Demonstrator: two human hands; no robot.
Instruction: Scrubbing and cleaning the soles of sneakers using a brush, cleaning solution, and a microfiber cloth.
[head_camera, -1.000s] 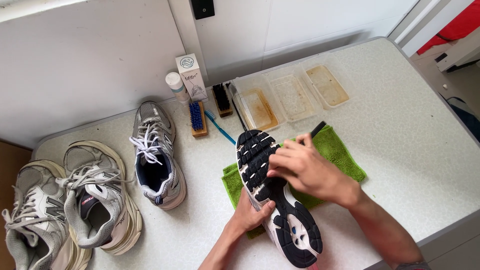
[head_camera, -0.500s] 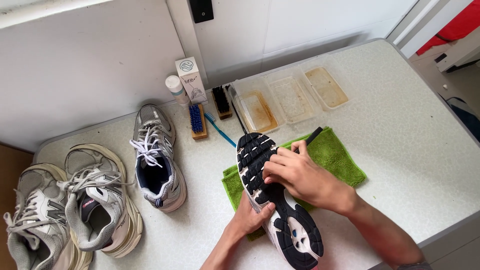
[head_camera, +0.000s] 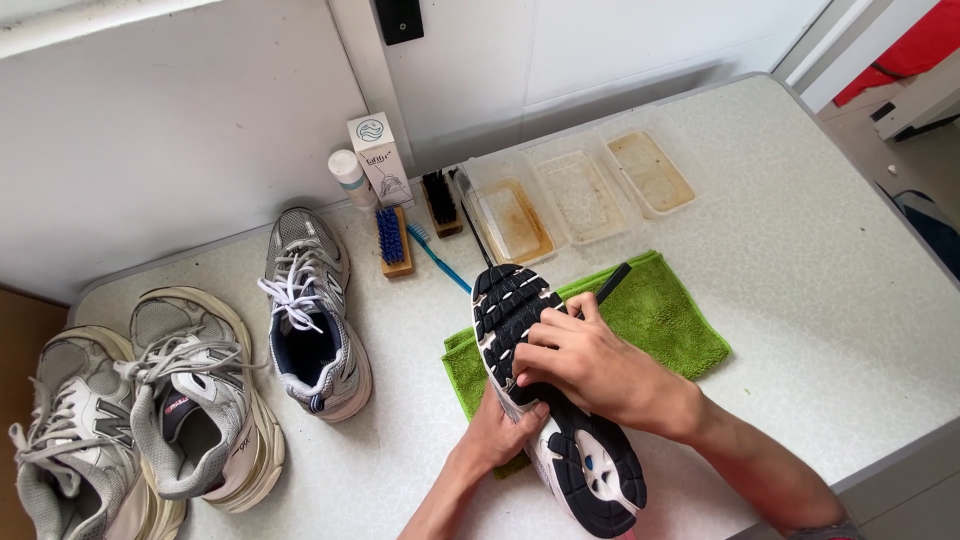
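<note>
A sneaker (head_camera: 510, 305) lies sole up, its black and white sole facing me, over a green cloth (head_camera: 670, 320) on the speckled table (head_camera: 820, 260). My left hand (head_camera: 500, 432) grips the shoe from below at its middle. My right hand (head_camera: 585, 362) presses on the sole and holds a thin black-handled brush (head_camera: 612, 281), whose handle sticks out toward the cloth. The brush head is hidden under my fingers.
Three more sneakers stand at the left: a grey one (head_camera: 310, 315) and a worn pair (head_camera: 150, 410). At the back are a blue-bristled brush (head_camera: 392, 240), a black brush (head_camera: 438, 203), a blue toothbrush (head_camera: 438, 258), a white box (head_camera: 380, 160), a small bottle (head_camera: 350, 180) and three clear trays (head_camera: 580, 195).
My right hand has slid a little down and left along the sole with the brush. The shoe and left hand have stayed almost in place.
</note>
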